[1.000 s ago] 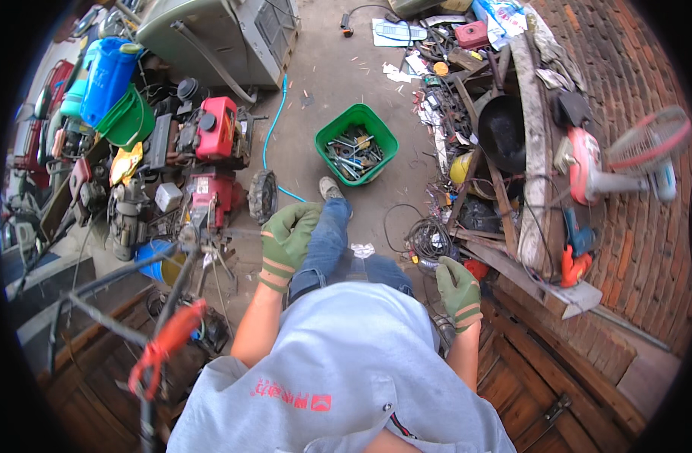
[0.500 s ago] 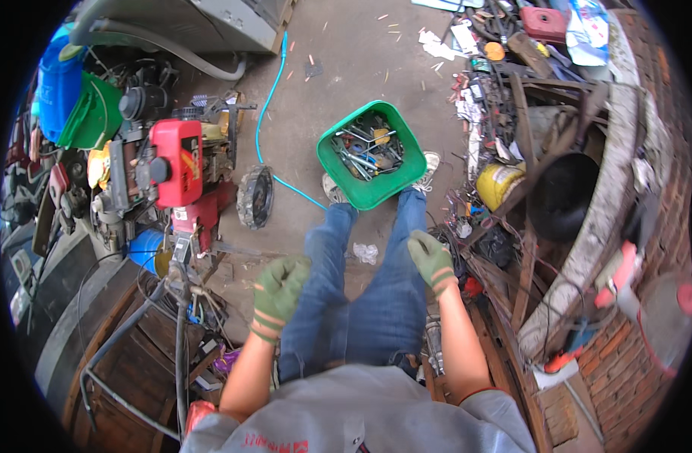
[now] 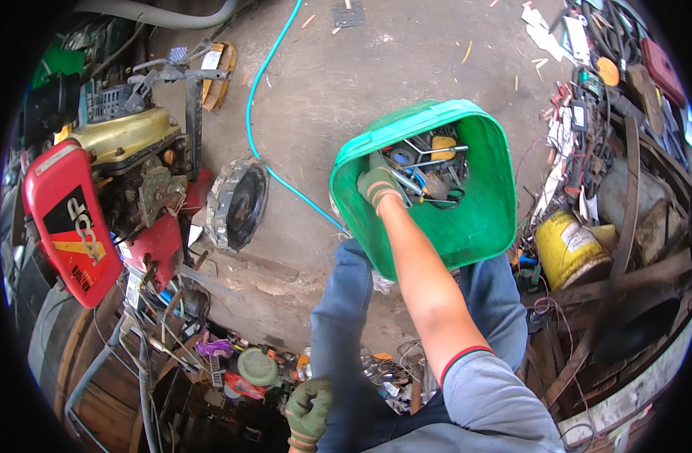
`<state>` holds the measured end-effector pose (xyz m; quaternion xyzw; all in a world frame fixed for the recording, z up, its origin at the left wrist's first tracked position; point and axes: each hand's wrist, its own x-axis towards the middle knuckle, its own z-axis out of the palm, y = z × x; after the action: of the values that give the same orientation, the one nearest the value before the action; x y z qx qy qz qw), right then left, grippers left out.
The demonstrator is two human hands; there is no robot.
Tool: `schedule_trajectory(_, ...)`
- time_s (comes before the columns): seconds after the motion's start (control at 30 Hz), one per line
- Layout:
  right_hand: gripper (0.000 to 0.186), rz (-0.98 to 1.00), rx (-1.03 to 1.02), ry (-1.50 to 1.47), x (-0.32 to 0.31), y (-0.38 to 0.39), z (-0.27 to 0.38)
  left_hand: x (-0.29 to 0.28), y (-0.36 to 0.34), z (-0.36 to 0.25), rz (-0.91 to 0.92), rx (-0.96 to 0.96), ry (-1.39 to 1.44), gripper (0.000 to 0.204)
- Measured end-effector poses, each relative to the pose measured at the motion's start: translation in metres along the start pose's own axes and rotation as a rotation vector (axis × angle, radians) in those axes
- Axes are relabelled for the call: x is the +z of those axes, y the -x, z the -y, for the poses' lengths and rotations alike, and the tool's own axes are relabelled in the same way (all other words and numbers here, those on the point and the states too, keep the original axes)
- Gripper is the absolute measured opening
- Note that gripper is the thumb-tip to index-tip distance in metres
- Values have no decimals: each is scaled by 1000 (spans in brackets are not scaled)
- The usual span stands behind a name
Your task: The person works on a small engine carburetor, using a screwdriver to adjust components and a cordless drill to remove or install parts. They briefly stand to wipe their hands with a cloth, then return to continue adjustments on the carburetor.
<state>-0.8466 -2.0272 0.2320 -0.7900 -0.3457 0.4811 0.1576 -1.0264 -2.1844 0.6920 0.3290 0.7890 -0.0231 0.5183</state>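
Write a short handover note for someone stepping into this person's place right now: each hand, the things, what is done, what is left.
Right hand: gloved, reaching inside the green bin, on the metal tools; grip hidden.
Left hand: gloved, low beside the left knee, holding nothing visible.
Bin sits on the concrete floor before the knees.
Done: hand is in the bin.
Left: no tool lifted out yet.

A square green plastic bin [image 3: 467,219] stands open on the concrete floor just ahead of the knees, tilted slightly in view. Inside lies a tangled heap of metal tools and wire parts [image 3: 425,170], piled toward its far-left corner.
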Motion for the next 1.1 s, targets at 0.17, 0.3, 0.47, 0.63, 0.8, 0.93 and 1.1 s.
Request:
schedule_trajectory(0.17,28,184,-69,-119,-45,37,-10,6,10,-43,-14,-63,28,16)
schedule_trajectory(0.3,24,115,-189,-585,-168,137,53,21,48,-99,36,50,75,17)
schedule_trajectory(0.47,33,25,-270,-983,-439,210,167,39,107,-224,111,208,107,17)
schedule_trajectory(0.63,40,81,-214,-1150,-554,218,206,72,159,-330,155,413,332,17)
schedule_trajectory(0.8,43,25,193,-1483,-629,208,240,72,177,-418,177,586,369,20)
schedule_trajectory(0.93,32,-75,-229,-1117,-784,202,323,44,141,-458,99,575,457,19)
schedule_trajectory(1.1,42,-30,-356,-1290,-864,151,341,35,77,-551,53,550,509,16)
